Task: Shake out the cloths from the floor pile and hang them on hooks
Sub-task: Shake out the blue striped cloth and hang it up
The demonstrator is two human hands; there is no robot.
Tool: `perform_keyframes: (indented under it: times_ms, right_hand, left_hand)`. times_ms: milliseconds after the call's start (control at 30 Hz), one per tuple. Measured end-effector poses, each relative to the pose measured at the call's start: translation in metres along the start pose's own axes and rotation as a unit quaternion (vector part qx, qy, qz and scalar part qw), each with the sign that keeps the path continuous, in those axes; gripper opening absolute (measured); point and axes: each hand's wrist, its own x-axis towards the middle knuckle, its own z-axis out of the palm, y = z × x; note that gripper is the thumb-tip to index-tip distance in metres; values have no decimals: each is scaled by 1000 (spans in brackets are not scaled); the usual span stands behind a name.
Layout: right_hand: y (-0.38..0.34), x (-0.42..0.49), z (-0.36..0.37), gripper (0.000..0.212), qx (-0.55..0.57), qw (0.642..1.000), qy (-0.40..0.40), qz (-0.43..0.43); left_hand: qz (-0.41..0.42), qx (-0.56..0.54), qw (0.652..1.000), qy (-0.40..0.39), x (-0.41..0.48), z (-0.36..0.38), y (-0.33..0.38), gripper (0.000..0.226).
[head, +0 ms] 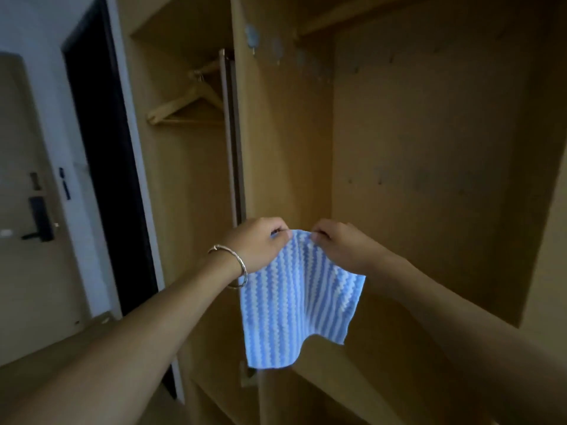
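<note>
Left hand (257,242) and right hand (342,244) pinch blue-striped cloth (296,302) at top edge, spread flat. Adhesive hooks (252,38) above it look bare; nothing hung yet.

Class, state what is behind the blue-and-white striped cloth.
The upright partition and lower shelf of the light wooden wardrobe run behind the blue-and-white striped cloth; the stretch directly behind it is covered.

Place: a home or lodging room, at a built-in wardrobe (414,148).
Wardrobe: open wooden bays, a hanger (184,108) on a rail (204,70).
Hooks: stick-on hooks (253,38) on its panel.
Entry: door (18,133) with a lever lock (38,219), beside a dark doorway (101,148).
</note>
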Motion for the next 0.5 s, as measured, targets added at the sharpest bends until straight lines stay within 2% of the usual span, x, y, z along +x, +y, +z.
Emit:
perform_keyframes:
  times_ms: [133, 300, 500]
  right_hand:
    - [-3, 85, -14, 20, -21, 998, 26, -45]
    - [3, 175, -39, 17, -37, 990, 121, -67]
    - [0, 252, -87, 19, -58, 971, 219, -73]
  left_hand:
    - [7, 58, 997, 59, 69, -30, -22, 18]
    - [20, 124, 987, 100, 149, -62, -36, 17]
    - [76, 198, 960, 183, 227, -102, -33, 18]
